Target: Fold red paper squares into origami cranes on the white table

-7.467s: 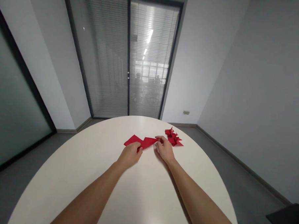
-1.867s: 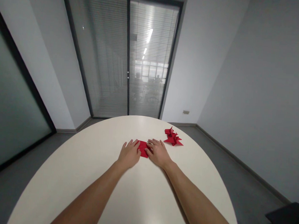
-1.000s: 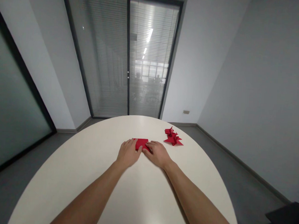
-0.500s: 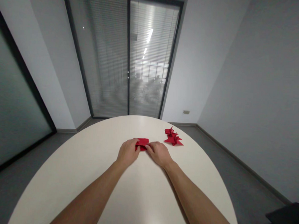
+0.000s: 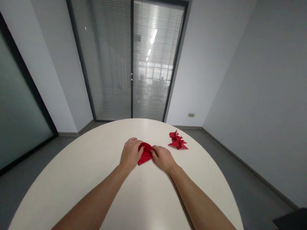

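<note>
A red sheet of folding paper (image 5: 145,154) lies between my hands near the middle of the table, its upper part curved up and its near edge slanting. My left hand (image 5: 132,151) grips its left side, thumb on top and fingers at the far edge. At the right side, my right hand (image 5: 163,156) pinches the paper between thumb and curled fingers. Part of both side edges is hidden under my fingers. Beyond my right hand rest several folded red paper figures (image 5: 178,142) with pointed tips, close together.
The round white table (image 5: 89,180) fills the lower view. Behind it stand a glass partition with blinds (image 5: 115,66) and pale walls (image 5: 261,99). A dark object (image 5: 295,223), partly cut off, shows at the lower right corner.
The paper has gone from a narrow folded strip to a larger, curved shape whose near edge reaches closer to me. My left fingers have lifted and spread slightly; the right hand has barely moved.
</note>
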### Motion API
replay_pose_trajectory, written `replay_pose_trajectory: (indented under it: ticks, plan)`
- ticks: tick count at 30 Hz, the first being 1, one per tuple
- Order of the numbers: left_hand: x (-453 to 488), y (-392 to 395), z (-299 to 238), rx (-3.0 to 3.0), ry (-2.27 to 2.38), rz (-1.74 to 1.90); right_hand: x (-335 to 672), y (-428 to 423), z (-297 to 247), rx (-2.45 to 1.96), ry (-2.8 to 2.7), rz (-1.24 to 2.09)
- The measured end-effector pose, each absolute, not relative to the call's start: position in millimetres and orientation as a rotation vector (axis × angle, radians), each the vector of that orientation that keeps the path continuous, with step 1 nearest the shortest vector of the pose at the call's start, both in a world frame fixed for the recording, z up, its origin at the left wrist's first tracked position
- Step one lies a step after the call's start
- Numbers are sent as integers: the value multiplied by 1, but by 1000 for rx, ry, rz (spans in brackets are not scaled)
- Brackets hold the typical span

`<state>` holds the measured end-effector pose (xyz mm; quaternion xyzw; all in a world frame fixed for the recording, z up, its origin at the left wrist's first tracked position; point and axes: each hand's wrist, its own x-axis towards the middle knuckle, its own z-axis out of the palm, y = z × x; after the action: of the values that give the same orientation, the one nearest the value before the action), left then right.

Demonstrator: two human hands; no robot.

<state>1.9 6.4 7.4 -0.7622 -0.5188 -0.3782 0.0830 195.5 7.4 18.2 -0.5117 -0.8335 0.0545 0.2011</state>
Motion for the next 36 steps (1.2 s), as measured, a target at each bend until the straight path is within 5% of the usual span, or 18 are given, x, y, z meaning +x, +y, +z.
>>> replay_pose_trajectory:
  ticks: [19, 36]
  plan:
    - [0, 8, 1, -2363, -1751, -1530, 199, 25, -3, -878, -1741, 1085]
    - [-5, 18, -8, -2367, -1727, -1751, 204, 30, -5, -909, -1620, 1242]
